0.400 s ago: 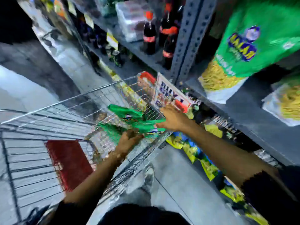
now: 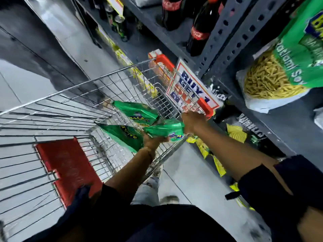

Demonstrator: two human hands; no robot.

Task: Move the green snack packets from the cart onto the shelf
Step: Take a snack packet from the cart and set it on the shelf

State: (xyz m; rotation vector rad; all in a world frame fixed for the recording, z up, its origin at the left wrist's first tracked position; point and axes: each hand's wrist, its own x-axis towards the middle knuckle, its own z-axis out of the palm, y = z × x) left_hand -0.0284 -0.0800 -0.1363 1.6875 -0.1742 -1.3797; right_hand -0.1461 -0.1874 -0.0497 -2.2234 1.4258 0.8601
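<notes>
Green snack packets lie in the wire cart [image 2: 73, 88] near its right side. My left hand [image 2: 153, 139] grips one green packet [image 2: 122, 135] from below. My right hand [image 2: 192, 122] is closed on the end of another green packet [image 2: 164, 129] that lies across the first. A third green packet [image 2: 138, 111] rests in the cart just behind them. On the grey shelf [image 2: 288, 123] at the right stands a large green packet of yellow sticks [image 2: 279, 70].
A red flap [image 2: 68, 168] sits in the cart's child seat. A "BUY 1" sign [image 2: 190, 88] and red handle [image 2: 164, 62] are on the cart's far end. Cola bottles [image 2: 199, 30] stand on the shelf beyond the upright post [image 2: 232, 34]. Yellow packets [image 2: 204, 147] fill the lower shelf.
Both hands have lifted the packets slightly and closed more firmly on them. My view has dropped closer to the cart and shelf.
</notes>
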